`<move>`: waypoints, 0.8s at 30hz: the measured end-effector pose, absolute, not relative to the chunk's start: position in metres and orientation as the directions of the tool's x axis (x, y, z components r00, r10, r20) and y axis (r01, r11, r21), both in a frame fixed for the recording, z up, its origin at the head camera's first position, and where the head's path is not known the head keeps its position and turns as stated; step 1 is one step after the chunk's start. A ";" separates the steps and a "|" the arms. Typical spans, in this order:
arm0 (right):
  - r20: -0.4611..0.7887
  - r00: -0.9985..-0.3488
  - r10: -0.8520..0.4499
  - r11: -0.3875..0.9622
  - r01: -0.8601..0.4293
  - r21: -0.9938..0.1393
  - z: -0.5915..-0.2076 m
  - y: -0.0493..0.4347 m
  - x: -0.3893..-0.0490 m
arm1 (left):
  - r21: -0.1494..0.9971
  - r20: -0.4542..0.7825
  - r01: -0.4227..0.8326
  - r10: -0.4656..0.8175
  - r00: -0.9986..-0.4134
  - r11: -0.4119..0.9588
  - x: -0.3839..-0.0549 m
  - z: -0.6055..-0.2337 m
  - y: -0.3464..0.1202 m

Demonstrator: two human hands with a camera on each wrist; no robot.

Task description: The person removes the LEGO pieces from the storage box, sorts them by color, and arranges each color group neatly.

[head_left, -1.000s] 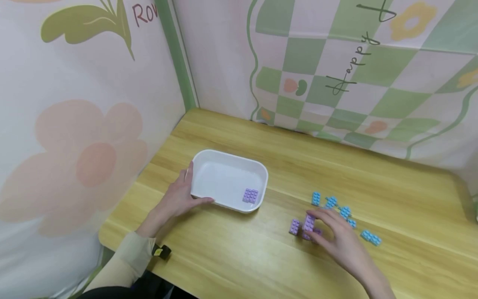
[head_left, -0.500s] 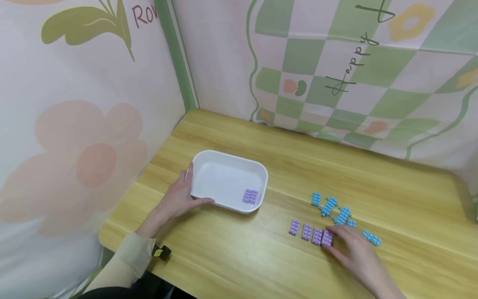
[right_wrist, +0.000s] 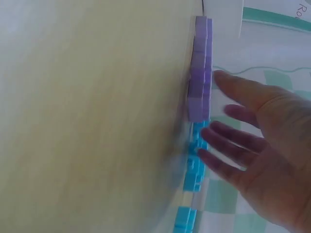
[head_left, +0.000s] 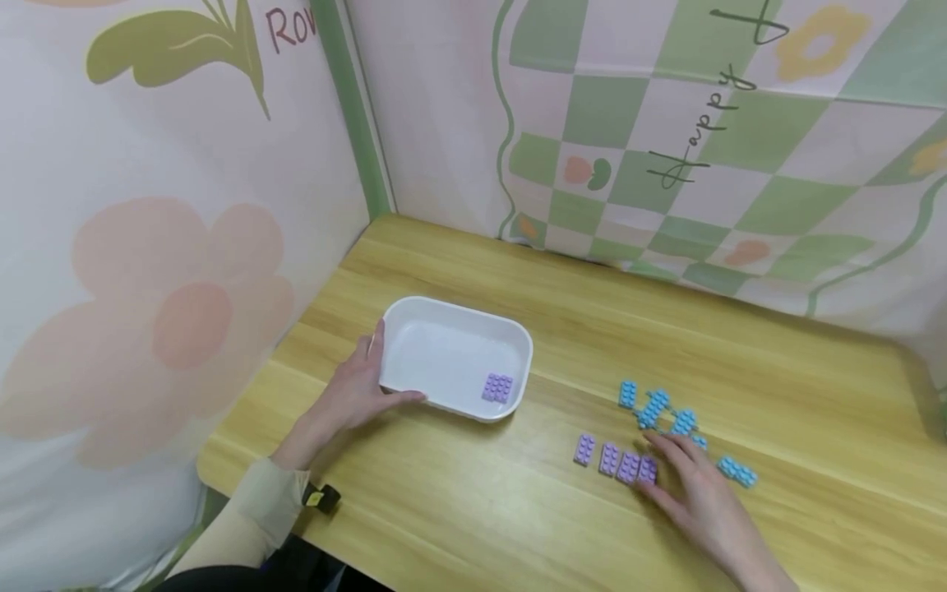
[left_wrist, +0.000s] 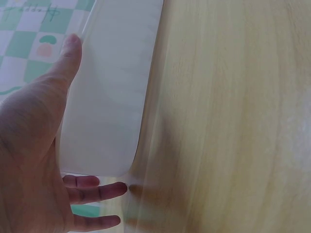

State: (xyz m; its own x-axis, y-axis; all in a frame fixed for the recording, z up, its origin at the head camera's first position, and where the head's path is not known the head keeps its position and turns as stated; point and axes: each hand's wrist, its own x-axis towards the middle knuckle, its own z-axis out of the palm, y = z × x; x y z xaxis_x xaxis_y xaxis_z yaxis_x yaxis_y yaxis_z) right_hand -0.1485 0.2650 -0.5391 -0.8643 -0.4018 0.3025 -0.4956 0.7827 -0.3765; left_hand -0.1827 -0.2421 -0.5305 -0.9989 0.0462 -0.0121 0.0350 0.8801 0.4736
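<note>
A white tray [head_left: 436, 353] stands on the table with purple building bricks [head_left: 497, 387] in its near right corner. My left hand [head_left: 351, 395] rests against the tray's left end, thumb along the near side; in the left wrist view several straight fingers [left_wrist: 99, 194] show past its end. To the right, several purple bricks [head_left: 609, 459] lie in a row. At the right end of that row is my right hand [head_left: 699, 493], its fingers spread around the last purple brick [head_left: 647, 469]. In the right wrist view a gap shows between the thumb and the purple bricks [right_wrist: 197, 97].
Behind the purple row lie several blue bricks [head_left: 653, 409], some touching each other. One blue brick [head_left: 736, 471] lies farther right, beyond my right hand. The wooden table [head_left: 473, 493] meets printed cloth walls at the back and left. A black strap [head_left: 321, 497] circles the left wrist.
My right hand carried a purple brick over the row, set it down at the row's right end, then loosened its fingers from it. The left hand and tray stayed put.
</note>
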 end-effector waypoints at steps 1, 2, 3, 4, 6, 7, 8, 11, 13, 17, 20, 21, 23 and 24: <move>0.324 -0.857 -0.400 0.770 -0.506 -0.389 -0.538 0.263 -0.149 | 0.475 -0.010 0.037 0.047 -0.999 0.879 -0.183 -0.530 -0.242; 0.348 -0.849 -0.398 0.757 -0.518 -0.399 -0.536 0.261 -0.150 | 0.475 -0.009 0.039 0.049 -0.999 0.879 -0.183 -0.529 -0.242; 0.372 -0.838 -0.398 0.748 -0.532 -0.398 -0.533 0.258 -0.151 | 0.476 -0.009 0.039 0.050 -0.999 0.878 -0.183 -0.529 -0.241; 0.399 -0.824 -0.403 0.735 -0.551 -0.394 -0.531 0.255 -0.153 | 0.478 -0.009 0.040 0.051 -0.999 0.877 -0.183 -0.529 -0.241; 0.437 -0.795 -0.420 0.711 -0.588 -0.386 -0.525 0.247 -0.157 | 0.479 -0.007 0.040 0.050 -0.999 0.877 -0.183 -0.528 -0.241; 0.452 -0.782 -0.430 0.697 -0.605 -0.383 -0.522 0.242 -0.159 | 0.478 -0.006 0.039 0.048 -0.999 0.877 -0.183 -0.529 -0.241; 0.463 -0.769 -0.441 0.681 -0.622 -0.385 -0.519 0.236 -0.161 | 0.478 -0.006 0.039 0.047 -0.999 0.878 -0.183 -0.530 -0.241; 0.490 -0.727 -0.481 0.625 -0.676 -0.390 -0.515 0.217 -0.168 | 0.481 -0.008 0.037 0.047 -0.999 0.876 -0.181 -0.532 -0.240; 0.507 -0.703 -0.499 0.593 -0.703 -0.391 -0.515 0.202 -0.174 | 0.482 -0.013 0.035 0.047 -0.999 0.875 -0.181 -0.533 -0.239; 0.522 -0.664 -0.535 0.560 -0.742 -0.370 -0.514 0.169 -0.188 | 0.483 -0.019 0.030 0.045 -0.999 0.875 -0.181 -0.531 -0.238; 0.493 -0.658 -0.569 0.535 -0.751 -0.387 -0.510 0.144 -0.200 | 0.487 -0.015 0.028 0.041 -0.999 0.873 -0.180 -0.529 -0.238; 0.473 -0.663 -0.581 0.526 -0.749 -0.403 -0.509 0.136 -0.203 | 0.485 -0.014 0.028 0.040 -0.999 0.874 -0.180 -0.529 -0.239; 0.426 -0.676 -0.601 0.515 -0.735 -0.440 -0.508 0.121 -0.209 | 0.480 -0.013 0.030 0.041 -0.999 0.877 -0.180 -0.528 -0.239; 0.404 -0.681 -0.611 0.510 -0.728 -0.457 -0.508 0.114 -0.212 | 0.476 -0.012 0.032 0.043 -0.999 0.879 -0.180 -0.529 -0.239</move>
